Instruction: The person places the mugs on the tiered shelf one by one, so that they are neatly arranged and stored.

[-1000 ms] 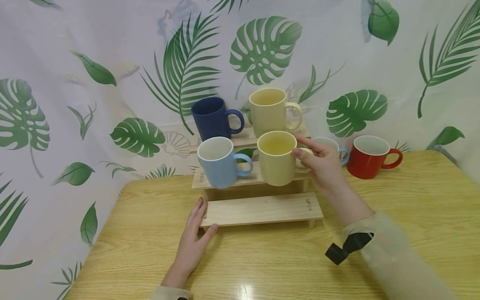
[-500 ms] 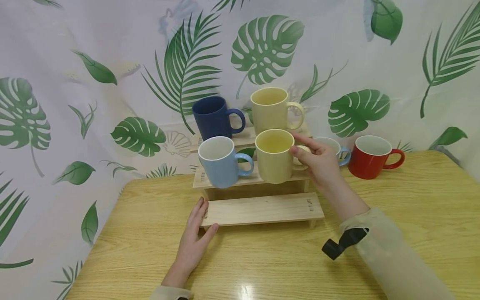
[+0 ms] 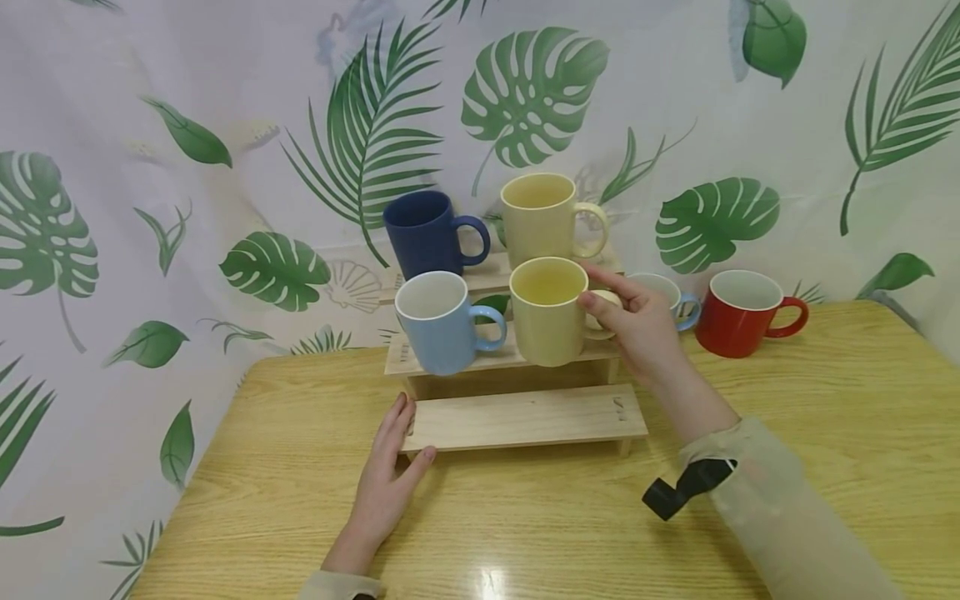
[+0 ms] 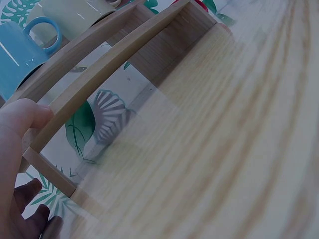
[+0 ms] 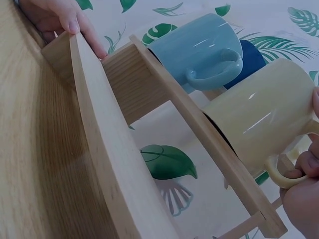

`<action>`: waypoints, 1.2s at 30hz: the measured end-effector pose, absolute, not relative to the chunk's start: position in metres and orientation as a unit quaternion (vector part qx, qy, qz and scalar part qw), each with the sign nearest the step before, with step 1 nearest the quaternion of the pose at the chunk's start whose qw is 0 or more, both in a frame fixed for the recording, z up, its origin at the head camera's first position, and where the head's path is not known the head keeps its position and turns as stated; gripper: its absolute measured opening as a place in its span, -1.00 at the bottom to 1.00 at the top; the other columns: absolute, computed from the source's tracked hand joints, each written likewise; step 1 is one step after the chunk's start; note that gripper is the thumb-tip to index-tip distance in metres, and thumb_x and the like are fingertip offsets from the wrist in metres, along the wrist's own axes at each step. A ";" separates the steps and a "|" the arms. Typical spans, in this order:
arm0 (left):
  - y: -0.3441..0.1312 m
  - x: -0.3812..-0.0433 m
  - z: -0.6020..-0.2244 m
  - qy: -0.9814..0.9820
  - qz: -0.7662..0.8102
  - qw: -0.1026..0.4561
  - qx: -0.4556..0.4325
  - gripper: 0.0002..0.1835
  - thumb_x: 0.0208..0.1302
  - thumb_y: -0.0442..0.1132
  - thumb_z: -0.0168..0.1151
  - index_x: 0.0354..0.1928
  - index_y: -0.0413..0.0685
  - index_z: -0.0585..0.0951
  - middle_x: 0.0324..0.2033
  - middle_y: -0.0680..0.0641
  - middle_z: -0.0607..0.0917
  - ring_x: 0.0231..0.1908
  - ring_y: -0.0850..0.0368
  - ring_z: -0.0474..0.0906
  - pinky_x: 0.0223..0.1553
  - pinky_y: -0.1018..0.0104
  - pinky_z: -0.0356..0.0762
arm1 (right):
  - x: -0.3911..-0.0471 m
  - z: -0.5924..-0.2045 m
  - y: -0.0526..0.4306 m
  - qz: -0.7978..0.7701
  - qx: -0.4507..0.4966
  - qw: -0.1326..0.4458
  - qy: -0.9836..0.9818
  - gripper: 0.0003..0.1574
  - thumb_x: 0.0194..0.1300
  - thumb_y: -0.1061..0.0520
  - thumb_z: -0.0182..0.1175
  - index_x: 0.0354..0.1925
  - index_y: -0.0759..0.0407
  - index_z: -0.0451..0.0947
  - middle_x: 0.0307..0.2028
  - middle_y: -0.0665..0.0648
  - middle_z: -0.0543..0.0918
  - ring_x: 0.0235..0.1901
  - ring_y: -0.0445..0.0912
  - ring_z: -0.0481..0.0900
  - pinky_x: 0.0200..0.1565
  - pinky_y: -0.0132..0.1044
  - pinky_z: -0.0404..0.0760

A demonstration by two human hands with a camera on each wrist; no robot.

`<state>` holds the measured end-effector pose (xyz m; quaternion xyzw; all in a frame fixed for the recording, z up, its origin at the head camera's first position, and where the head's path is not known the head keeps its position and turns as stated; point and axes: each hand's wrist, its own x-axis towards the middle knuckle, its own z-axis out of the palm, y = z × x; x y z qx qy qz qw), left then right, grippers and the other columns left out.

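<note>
My right hand (image 3: 647,333) holds a pale yellow mug (image 3: 546,333) by its handle, with the index finger along the mug's side near the rim. This mug stands upright at the middle tier of a three-tier wooden rack (image 3: 525,419); in the right wrist view its base meets the board. To its left on that tier is a light blue mug (image 3: 442,337). Behind them, on the top tier, are a navy mug (image 3: 422,242) and another pale yellow mug (image 3: 536,223). My left hand (image 3: 384,479) grips the left end of the low front tier, thumb at its front edge.
A red mug (image 3: 735,321) stands on the wood-grain table (image 3: 510,525) right of the rack. Beside it, partly hidden behind my right hand, is a mug with a light blue handle (image 3: 690,312). A leaf-print cloth (image 3: 255,108) hangs close behind the rack.
My right hand has shifted the front pale yellow mug slightly left over the last second, and has hardly moved since the half-second mark. My left hand keeps its hold on the rack.
</note>
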<state>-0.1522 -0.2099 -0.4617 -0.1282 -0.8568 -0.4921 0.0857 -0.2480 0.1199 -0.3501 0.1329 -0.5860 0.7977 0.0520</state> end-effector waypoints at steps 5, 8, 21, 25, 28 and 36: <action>-0.210 -0.152 -0.462 -0.856 -0.494 0.082 -0.128 -0.27 0.37 -0.01 0.14 0.49 0.07 0.10 0.48 0.03 -0.02 0.42 0.06 -0.06 0.31 -0.16 0.00 | -0.247 -0.349 0.123 0.773 0.155 0.048 -0.613 -0.50 0.30 0.20 0.23 0.21 0.14 0.52 0.11 -0.01 0.54 0.16 -0.05 0.31 0.07 -0.46 0.43; -0.210 -0.152 -0.463 -0.858 -0.493 0.078 -0.121 -0.27 0.37 -0.03 0.15 0.49 0.07 0.10 0.48 0.04 -0.03 0.42 0.05 -0.05 0.30 -0.18 0.02 | -0.245 -0.349 0.129 0.723 0.162 0.040 -0.670 -0.45 0.34 0.13 0.20 0.28 0.09 0.44 0.16 0.05 0.48 0.15 -0.04 0.31 0.05 -0.45 0.45; -0.208 -0.151 -0.463 -0.859 -0.490 0.080 -0.123 -0.27 0.38 -0.07 0.15 0.49 0.00 0.09 0.48 -0.01 -0.03 0.42 0.02 -0.07 0.30 -0.20 -0.01 | -0.230 -0.358 0.174 0.550 0.151 0.109 -0.815 -0.38 0.37 0.06 0.16 0.36 0.06 0.33 -0.03 0.10 0.51 -0.02 -0.24 0.45 -0.01 -0.54 0.43; -0.210 -0.151 -0.462 -0.855 -0.495 0.083 -0.128 -0.27 0.37 -0.02 0.14 0.49 0.05 0.09 0.48 0.03 -0.03 0.43 0.05 -0.11 0.31 -0.20 -0.03 | -0.237 -0.367 0.188 0.519 0.145 0.152 -0.829 -0.39 0.35 0.09 0.19 0.33 0.10 0.36 -0.01 0.20 0.54 -0.05 -0.33 0.43 -0.02 -0.57 0.40; -0.210 -0.151 -0.462 -0.854 -0.496 0.080 -0.131 -0.26 0.38 -0.01 0.14 0.49 0.05 0.09 0.48 0.05 -0.04 0.43 0.05 -0.11 0.31 -0.20 -0.04 | -0.242 -0.374 0.197 0.501 0.130 0.171 -0.838 -0.38 0.35 0.07 0.20 0.33 0.11 0.36 0.06 0.24 0.52 0.01 -0.23 0.42 -0.02 -0.53 0.38; -0.209 -0.151 -0.460 -0.855 -0.497 0.077 -0.129 -0.27 0.38 -0.01 0.13 0.49 0.05 0.09 0.48 0.09 -0.04 0.42 0.05 -0.10 0.31 -0.17 -0.03 | -0.251 -0.391 0.216 0.441 0.109 0.192 -0.870 -0.26 0.35 0.05 0.19 0.40 0.21 0.22 0.23 0.34 0.34 -0.01 0.19 0.35 -0.09 -0.18 0.33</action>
